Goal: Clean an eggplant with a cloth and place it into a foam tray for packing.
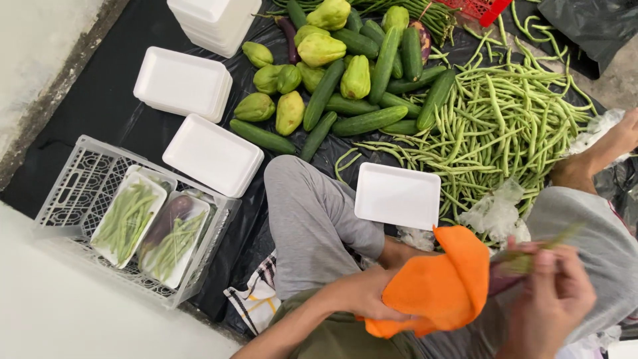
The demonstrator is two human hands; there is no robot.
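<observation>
My left hand (362, 292) grips an orange cloth (435, 286) low in the view, over my lap. My right hand (548, 299) is blurred at the lower right and holds a purple eggplant (503, 278) together with a few green beans (531, 256), right against the cloth. An empty white foam tray (397, 195) rests by my knee, just above the hands. My grey trouser legs spread to both sides.
A heap of long green beans (505, 126) lies on black plastic sheeting (106, 100), with cucumbers (369, 121) and chayotes (290, 112) behind. Stacks of foam trays (212, 154) stand at left. A white crate (80, 186) holds packed trays (126, 216). A red basket (478, 8) sits far back.
</observation>
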